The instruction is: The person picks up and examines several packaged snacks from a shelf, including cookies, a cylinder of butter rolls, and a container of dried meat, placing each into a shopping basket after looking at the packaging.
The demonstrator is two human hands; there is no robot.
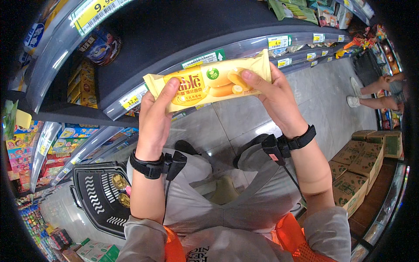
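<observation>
A long yellow biscuit packet (209, 83) is stretched level between my two hands, its printed front facing up. My left hand (158, 111) pinches the left end, thumb on top and fingers underneath. At the other end my right hand (279, 98) grips it the same way, its thumb pressing on the front. The packet is held in front of the shelf edge, partly covering the price tags there. Black straps with small black devices sit on both my wrists.
A dark shelf (174, 30) with price tags curves across the front. To my lower left a black basket (89, 185) holds gold-coloured items. Cardboard boxes (351, 192) are stacked at the right. Another person's legs (371, 101) show beyond the grey tiled floor.
</observation>
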